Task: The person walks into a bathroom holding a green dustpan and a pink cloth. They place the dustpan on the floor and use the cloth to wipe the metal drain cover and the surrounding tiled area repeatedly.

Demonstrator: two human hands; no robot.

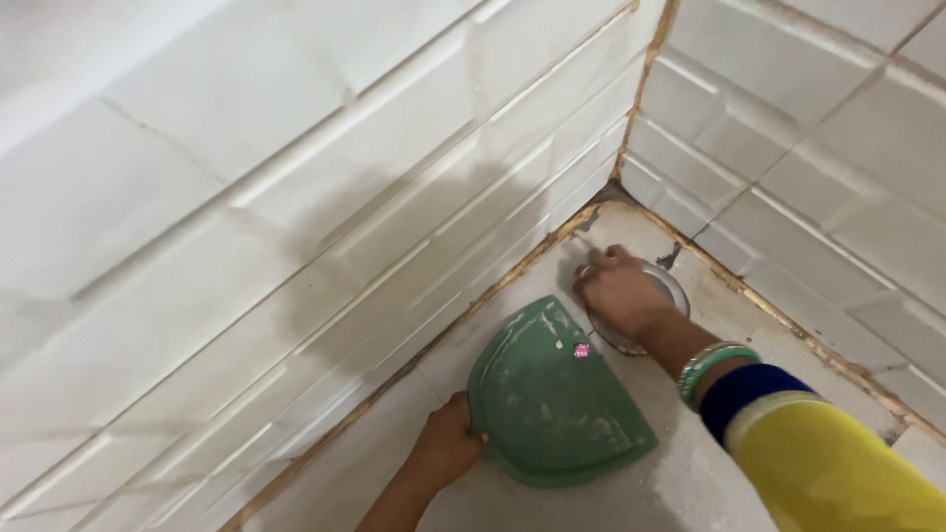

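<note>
A green plastic dustpan (552, 404) lies on the pale tiled floor near the room's corner, dusted with white powder and bearing a small pink sticker. My left hand (448, 443) grips its near rim. My right hand (616, 291) rests, fingers curled, on a round metal floor drain cover (675, 286) just beyond the pan; whether it holds anything is hidden. Green bangles (711, 365) circle my right wrist above a yellow and blue sleeve (818, 453).
Two white ribbed tile walls (296, 197) meet in the corner (631, 118) behind the drain. Brownish grout lines (788, 320) run along the floor edges. A dark chip (670, 258) marks the floor beside the drain.
</note>
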